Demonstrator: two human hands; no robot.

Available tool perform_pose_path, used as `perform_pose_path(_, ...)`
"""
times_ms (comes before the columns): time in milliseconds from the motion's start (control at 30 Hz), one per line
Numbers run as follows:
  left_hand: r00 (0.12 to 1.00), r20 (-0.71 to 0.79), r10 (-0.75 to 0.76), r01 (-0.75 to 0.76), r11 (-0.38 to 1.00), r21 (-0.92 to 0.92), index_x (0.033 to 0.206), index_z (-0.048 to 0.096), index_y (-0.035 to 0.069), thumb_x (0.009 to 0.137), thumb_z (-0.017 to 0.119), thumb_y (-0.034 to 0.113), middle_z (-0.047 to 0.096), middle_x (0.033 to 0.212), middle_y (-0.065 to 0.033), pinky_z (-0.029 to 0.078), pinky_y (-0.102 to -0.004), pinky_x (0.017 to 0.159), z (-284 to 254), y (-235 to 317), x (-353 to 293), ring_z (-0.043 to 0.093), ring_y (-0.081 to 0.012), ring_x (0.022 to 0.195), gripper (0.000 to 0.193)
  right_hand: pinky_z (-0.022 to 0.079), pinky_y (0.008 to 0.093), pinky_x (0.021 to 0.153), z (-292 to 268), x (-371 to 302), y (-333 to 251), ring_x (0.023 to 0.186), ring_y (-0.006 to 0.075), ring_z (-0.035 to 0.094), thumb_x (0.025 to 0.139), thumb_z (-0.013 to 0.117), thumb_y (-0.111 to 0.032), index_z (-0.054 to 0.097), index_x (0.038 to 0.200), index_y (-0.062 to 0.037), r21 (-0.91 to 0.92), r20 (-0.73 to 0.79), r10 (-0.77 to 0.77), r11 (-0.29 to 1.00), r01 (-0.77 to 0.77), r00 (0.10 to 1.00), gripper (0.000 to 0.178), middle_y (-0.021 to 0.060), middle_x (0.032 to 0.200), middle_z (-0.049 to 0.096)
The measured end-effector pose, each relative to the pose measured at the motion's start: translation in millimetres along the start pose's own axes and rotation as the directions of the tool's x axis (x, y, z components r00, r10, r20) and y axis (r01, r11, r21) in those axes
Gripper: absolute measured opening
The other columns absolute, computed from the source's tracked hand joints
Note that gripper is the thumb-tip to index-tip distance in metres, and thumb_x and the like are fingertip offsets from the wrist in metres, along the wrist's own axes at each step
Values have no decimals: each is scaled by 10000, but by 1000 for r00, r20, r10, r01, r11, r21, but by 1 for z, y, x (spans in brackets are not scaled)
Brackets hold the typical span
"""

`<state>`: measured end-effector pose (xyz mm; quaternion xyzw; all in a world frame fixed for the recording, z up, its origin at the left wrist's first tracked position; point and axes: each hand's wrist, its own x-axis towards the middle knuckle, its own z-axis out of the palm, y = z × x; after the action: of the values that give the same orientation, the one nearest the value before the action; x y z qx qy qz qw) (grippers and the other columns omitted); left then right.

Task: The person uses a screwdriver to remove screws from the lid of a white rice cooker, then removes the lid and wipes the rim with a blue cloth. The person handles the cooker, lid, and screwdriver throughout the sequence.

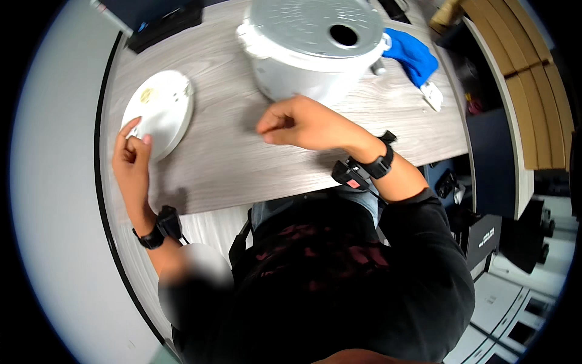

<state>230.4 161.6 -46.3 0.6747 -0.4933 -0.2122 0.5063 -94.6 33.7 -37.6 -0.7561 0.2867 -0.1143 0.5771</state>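
Note:
My left hand is at the near left rim of a white oval-looking plate, which has a yellowish patch and small dark marks. Thumb and index finger stand apart over the rim, the other fingers are curled, and no held thing shows between them. My right hand hovers in front of a big round white and grey pot-like appliance. Its fingers are bent in and the fingertips meet the thumb in a pinch; anything inside is too small or hidden. The appliance's grey top has a round dark hole.
A blue cloth item with a white tag lies right of the appliance on the wood-grain table. A black device stands at the far left. A wall borders the left side; brown cartons are at the right.

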Motion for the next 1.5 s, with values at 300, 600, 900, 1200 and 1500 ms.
perform_pose_path(300,793,519,319,-191,939,-287,1164,670,35,875,723,8,495,690,64,367,-216,610,154,96,-16,442,-49,641,295,466,236,622,-120,-85,83,662,82,574,887,729,-129,706,868,-29,-29,-672,118,982,-185,731,104,0,711,645)
perform_pose_path(600,755,428,497,-405,867,-291,1056,713,37,847,735,-4,525,644,37,397,-226,596,201,142,-22,468,-64,620,215,521,456,933,-170,-48,111,1153,378,628,825,773,-448,504,1329,12,-355,-751,281,592,-724,598,733,219,1231,650)
perform_pose_path(900,805,191,561,-533,827,-182,1041,714,24,852,740,5,577,681,31,413,-219,622,194,141,-6,493,-60,633,192,535,447,887,-183,-46,117,1045,398,670,820,758,-318,619,1134,17,-415,-774,154,611,-674,615,480,243,1105,699)
perform_pose_path(1200,709,-14,706,-700,705,114,1103,693,61,756,814,53,674,935,-35,460,-314,803,190,149,8,594,-167,908,367,510,335,688,-178,-104,47,764,221,661,793,774,-364,739,960,16,-320,-907,-162,865,-387,390,416,121,804,698)
perform_pose_path(1500,662,91,744,-749,652,115,1020,724,109,691,873,171,663,1001,-37,371,-382,947,199,132,28,578,-239,1002,367,393,238,564,-157,-107,-10,640,54,481,962,668,-423,692,936,-28,-267,-841,-384,907,325,381,396,-31,710,575)
